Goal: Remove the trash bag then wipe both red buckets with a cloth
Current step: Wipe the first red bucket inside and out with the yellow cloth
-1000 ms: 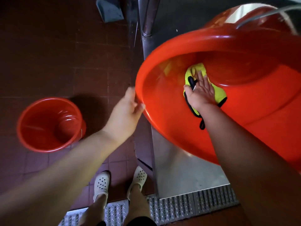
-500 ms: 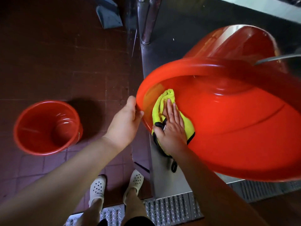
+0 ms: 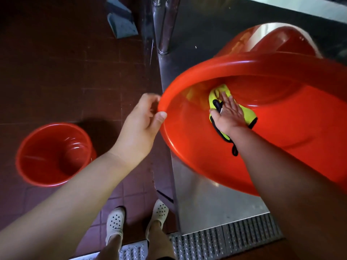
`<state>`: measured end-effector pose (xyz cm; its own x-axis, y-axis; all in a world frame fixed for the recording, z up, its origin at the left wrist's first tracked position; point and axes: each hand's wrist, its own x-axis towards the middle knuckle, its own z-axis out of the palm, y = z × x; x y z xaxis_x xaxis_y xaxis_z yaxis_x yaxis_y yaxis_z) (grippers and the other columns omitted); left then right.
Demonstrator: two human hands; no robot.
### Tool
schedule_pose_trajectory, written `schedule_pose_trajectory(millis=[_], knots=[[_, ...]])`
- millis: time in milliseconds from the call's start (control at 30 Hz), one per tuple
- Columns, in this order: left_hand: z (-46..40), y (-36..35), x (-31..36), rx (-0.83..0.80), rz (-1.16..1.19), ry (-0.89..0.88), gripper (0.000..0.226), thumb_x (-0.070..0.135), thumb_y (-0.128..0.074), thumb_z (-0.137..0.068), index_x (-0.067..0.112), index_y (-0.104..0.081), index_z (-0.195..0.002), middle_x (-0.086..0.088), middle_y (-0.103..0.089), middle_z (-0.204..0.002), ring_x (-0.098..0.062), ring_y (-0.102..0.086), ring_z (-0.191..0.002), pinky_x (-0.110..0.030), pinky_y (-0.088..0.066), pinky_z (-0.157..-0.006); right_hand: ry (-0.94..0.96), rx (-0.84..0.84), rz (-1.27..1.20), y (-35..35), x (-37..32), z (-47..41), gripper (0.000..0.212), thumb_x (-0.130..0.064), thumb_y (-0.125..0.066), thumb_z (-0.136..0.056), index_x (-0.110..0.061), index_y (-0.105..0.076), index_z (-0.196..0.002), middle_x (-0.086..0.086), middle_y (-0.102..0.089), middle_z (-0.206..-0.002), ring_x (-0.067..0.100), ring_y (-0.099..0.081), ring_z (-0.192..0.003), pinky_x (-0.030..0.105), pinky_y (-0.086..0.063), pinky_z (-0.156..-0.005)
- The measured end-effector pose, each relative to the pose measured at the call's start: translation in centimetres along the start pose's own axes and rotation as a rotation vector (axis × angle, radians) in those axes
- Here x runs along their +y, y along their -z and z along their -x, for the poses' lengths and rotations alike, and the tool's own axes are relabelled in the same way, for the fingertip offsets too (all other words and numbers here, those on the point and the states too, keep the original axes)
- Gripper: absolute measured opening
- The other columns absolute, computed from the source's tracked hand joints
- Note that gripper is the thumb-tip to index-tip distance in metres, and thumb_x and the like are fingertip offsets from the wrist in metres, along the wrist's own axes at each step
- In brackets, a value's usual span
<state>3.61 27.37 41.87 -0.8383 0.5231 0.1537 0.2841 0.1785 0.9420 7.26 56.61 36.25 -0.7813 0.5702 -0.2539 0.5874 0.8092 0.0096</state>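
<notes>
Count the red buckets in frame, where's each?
2. The large red bucket is tilted on the steel surface at right, rim held by the left hand. The small red bucket stands upright on the tiled floor at left.

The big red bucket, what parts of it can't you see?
Head view only:
- Big red bucket: its right side is cut off by the picture edge.
- Its near wall: partly hidden by the right forearm.
- Yellow cloth: middle covered by the right hand.
- Its bottom: too glary to judge clean.
</notes>
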Motion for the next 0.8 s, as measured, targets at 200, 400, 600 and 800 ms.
schedule_pose_trajectory(millis=[200,400,600,800], knots=[[3.4,-3.7,-3.7,-0.168,0.190,0.429,0.024,0.007,-0.046,-0.096,0.013,-0.039,-0.118,-0.006,-0.062,-0.104,-0.013,-0.064,-0.097,-0.045,-0.052,-0.091,-0.006,-0.026,0.022,-0.5,-2.0,1.1,0.071,-0.053,-0.031,-0.095,-0.023,-0.001,-0.151,-0.008,0.007,-0.159,0.015,0.008,-0.146,0.036,0.001,-0.118],[3.5,-4.0,-3.6,-0.054,0.239,0.405,0.017,0.006,-0.048,-0.095,0.014,-0.041,-0.109,-0.018,-0.062,-0.099,-0.033,-0.064,-0.095,-0.054,-0.052,-0.087,0.208,0.145,-0.227,-2.5,-7.2,10.3,0.079,-0.051,-0.041,-0.088,-0.016,-0.010,-0.150,-0.007,0.002,-0.158,0.017,0.000,-0.147,0.033,-0.002,-0.117],[2.9,-1.6,-2.7,-0.036,0.219,0.318,0.015,0.028,-0.051,-0.086,0.028,-0.043,-0.099,-0.007,-0.062,-0.092,-0.026,-0.064,-0.090,-0.051,-0.055,-0.082,0.421,0.168,-0.302,-2.9,-8.0,14.3,0.077,-0.052,-0.036,-0.085,-0.028,0.002,-0.147,-0.019,0.010,-0.154,0.009,0.003,-0.146,0.026,0.000,-0.116],[0.7,0.8,-0.3,0.007,0.105,0.078,0.020,0.021,-0.050,-0.093,0.031,-0.046,-0.109,0.019,-0.056,-0.085,-0.009,-0.057,-0.082,-0.034,-0.052,-0.083,0.159,0.101,-0.336,-1.7,-5.1,6.5,0.077,-0.046,-0.049,-0.089,-0.027,-0.008,-0.151,-0.014,-0.004,-0.158,0.009,-0.003,-0.146,0.029,-0.006,-0.115]])
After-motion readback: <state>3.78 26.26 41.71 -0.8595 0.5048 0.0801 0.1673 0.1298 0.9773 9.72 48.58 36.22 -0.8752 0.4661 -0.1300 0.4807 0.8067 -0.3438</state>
